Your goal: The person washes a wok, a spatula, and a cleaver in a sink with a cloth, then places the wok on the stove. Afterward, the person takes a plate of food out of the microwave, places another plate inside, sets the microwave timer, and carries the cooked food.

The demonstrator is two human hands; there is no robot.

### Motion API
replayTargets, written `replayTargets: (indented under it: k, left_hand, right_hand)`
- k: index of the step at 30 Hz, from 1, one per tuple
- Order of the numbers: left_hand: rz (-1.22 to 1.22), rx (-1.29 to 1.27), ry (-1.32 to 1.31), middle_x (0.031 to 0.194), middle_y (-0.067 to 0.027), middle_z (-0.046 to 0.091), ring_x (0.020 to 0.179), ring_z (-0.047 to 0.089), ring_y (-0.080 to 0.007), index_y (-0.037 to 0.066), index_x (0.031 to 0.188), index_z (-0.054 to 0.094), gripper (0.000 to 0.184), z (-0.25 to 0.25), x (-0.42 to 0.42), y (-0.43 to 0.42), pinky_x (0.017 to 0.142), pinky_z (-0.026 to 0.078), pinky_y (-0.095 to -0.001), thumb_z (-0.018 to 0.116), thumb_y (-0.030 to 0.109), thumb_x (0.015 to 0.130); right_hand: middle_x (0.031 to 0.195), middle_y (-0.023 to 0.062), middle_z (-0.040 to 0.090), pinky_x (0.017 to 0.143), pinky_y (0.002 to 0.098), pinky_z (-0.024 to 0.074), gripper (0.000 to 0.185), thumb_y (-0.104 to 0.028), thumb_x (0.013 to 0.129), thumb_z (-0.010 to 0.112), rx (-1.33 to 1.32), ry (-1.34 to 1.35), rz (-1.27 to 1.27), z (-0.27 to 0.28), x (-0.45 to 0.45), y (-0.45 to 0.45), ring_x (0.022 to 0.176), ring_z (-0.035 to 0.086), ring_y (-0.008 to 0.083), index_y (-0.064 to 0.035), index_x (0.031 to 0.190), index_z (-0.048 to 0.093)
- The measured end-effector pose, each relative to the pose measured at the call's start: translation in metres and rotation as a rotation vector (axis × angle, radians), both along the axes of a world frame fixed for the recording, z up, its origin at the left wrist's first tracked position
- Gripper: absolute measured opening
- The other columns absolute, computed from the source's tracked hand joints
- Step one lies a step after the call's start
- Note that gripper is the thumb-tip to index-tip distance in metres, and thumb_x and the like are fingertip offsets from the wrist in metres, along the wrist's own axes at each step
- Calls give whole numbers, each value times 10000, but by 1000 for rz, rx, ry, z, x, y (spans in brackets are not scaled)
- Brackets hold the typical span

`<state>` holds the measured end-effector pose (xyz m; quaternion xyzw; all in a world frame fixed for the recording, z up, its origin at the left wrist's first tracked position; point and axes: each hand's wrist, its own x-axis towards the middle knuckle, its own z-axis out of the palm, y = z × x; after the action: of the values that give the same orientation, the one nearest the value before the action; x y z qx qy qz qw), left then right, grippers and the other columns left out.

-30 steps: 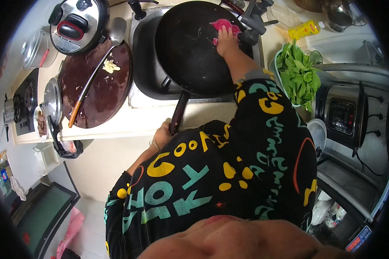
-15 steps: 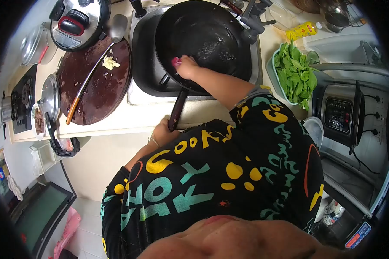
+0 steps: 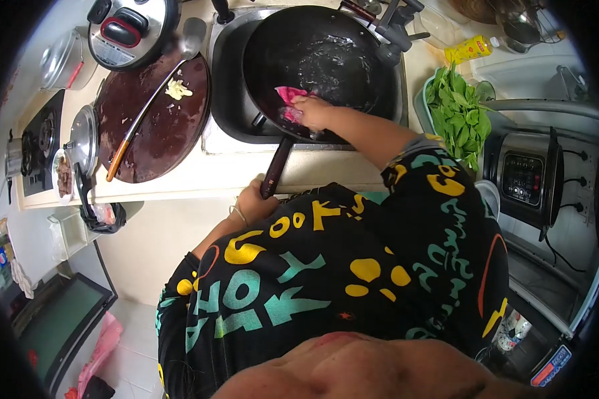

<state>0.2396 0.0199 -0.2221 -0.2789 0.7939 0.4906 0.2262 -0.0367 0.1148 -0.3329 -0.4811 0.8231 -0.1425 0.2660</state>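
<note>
A black wok (image 3: 273,60) rests over the sink (image 3: 226,106), with some water pooled in its bottom. My right hand (image 3: 313,113) is inside the wok near its front wall, closed on a pink cloth (image 3: 291,93) that is pressed to the surface. Its fingers are partly hidden by the cloth and the back of the hand. At the counter's front edge, my left hand (image 3: 256,201) wraps around the wok's dark handle (image 3: 277,166).
To the left, a spatula (image 3: 140,118) and chopped garlic (image 3: 178,89) lie on a round cutting board (image 3: 173,146). A pressure cooker lid (image 3: 128,33) is behind. Leafy greens (image 3: 456,110) fill a basin right of the sink, beneath a yellow bottle (image 3: 469,50).
My right hand has moved slightly right along the wok's front wall, and more of the pink cloth shows, spread out. My left hand stays on the handle. The view has shifted slightly.
</note>
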Motion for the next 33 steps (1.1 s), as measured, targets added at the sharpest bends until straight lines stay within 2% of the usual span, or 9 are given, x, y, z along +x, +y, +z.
replayTargets:
  k: [2,4,7,9,13,16,22,30,33]
  left_hand:
    - [15,-22,-37,790,-168,619,783,624,-312,38,1022,521,402,6,-5,1,720,471,-369,619,202,668]
    - [3,9,-75,805,-175,618,798,623,-311,37,1034,520,412,17,-11,0,728,470,-367,620,199,669]
    - [-22,16,-91,837,-190,615,824,620,-311,33,1065,514,443,10,-14,-2,745,467,-364,625,194,668]
    - [-46,1,-86,855,-198,614,837,618,-311,31,1084,508,465,-1,-10,-1,754,464,-362,630,192,666]
    - [-60,-9,-53,917,-214,618,889,614,-330,11,1147,475,527,-15,-8,0,781,462,-363,643,186,679]
    - [-59,-37,-76,944,-219,618,920,609,-342,-1,1180,454,557,-12,-10,1,795,461,-363,647,182,691]
    - [-31,-52,-103,956,-219,619,936,605,-346,6,1215,438,583,3,-14,4,812,455,-355,646,175,697]
    - [-41,-42,-76,940,-207,623,922,607,-337,13,1192,466,548,8,-13,4,808,453,-353,623,158,688]
    - [-12,-26,-86,914,-211,625,912,610,-332,7,1160,486,510,7,-12,5,800,454,-354,606,154,686]
  right_hand:
    - [1287,68,479,990,357,367,400,-240,846,476,231,3,247,12,-12,10,1172,470,295,-81,1209,532]
    - [1267,125,482,999,374,362,389,-201,856,453,316,38,261,13,-25,19,1185,456,294,-53,1210,516]
    - [1306,143,437,1039,396,318,408,-168,869,434,173,317,395,-8,-27,20,1247,378,292,-43,1257,463]
    - [1376,131,357,1070,429,265,432,-164,888,408,-37,293,267,-6,-19,9,1309,282,290,-61,1307,411]
    - [1413,120,297,1080,443,242,471,-191,898,404,-16,300,173,12,-23,-46,1329,246,307,-74,1352,359]
    - [1505,93,144,1105,474,155,515,-281,945,298,131,336,-1,27,-49,-69,1376,165,310,-120,1428,219]
    - [1515,44,119,1104,482,178,525,-254,932,310,372,358,-287,14,-106,-31,1385,140,281,-128,1434,218]
    - [1520,54,77,1094,478,217,549,-172,884,341,456,326,-260,-33,-84,35,1388,111,310,-81,1419,253]
    - [1494,147,143,1102,448,205,550,-185,874,354,525,298,66,-42,-60,31,1379,139,326,-50,1402,278]
